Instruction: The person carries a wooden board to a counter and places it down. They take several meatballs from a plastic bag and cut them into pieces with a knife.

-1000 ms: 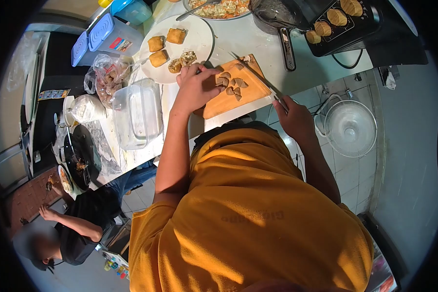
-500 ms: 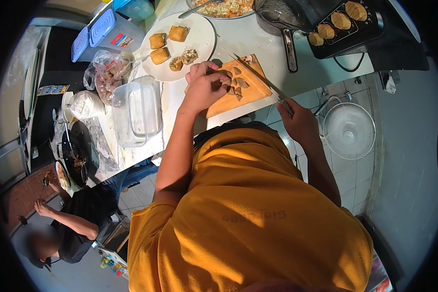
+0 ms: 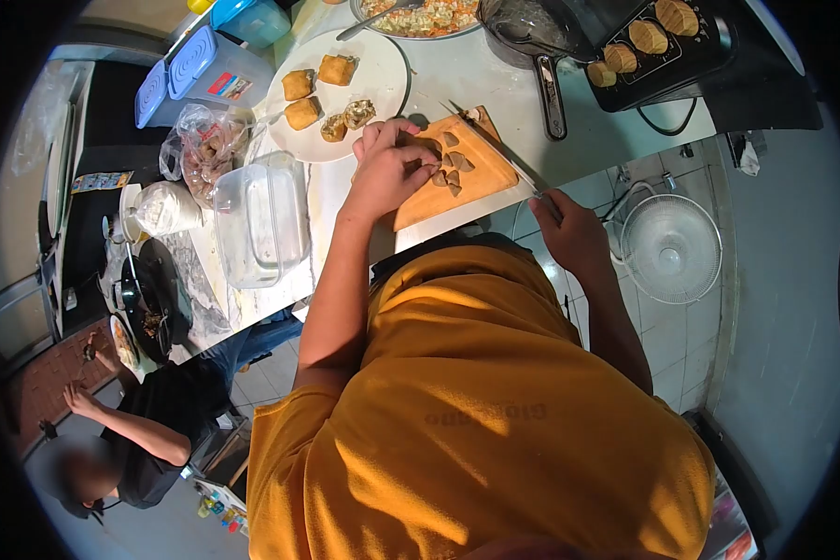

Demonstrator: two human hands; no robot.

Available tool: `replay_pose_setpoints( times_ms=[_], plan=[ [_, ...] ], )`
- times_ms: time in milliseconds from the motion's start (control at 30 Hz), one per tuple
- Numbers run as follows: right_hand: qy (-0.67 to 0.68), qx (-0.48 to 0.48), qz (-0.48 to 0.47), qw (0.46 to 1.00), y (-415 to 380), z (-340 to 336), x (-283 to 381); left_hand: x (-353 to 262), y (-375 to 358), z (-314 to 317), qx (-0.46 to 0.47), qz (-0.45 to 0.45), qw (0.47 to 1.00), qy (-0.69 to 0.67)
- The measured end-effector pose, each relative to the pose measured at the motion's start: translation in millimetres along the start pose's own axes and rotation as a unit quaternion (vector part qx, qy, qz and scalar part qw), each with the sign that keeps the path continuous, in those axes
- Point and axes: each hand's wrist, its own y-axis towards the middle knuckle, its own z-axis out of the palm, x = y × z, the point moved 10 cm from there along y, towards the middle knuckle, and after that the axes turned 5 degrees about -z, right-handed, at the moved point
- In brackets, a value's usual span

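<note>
Here the wooden cutting board [image 3: 476,177] lies at the counter's [image 3: 457,75] near edge, one corner almost over it. The left hand [image 3: 389,166] presses curled fingers on the cut brown pieces [image 3: 450,166] at the board's middle. The right hand [image 3: 569,229], off the counter's edge, is clenched around a knife [image 3: 495,145] whose blade crosses the board's right side. A white plate [image 3: 383,79] sits just behind the board, a clear tub [image 3: 261,219] to its left; bare counter lies between board and pan handle [image 3: 548,93].
</note>
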Motion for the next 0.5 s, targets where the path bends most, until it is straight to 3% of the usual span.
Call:
replay_pose_setpoints(
  times_ms=[333,500],
  plan=[
    [0.011,-0.022,-0.032,0.999,1,4,2,24,-1,-7,0.021,-0.053,0.990,-0.129],
    [-0.002,0.021,-0.032,0.999,-2,8,6,36,4,-20,-0.007,-0.096,0.980,-0.172]
  ],
)
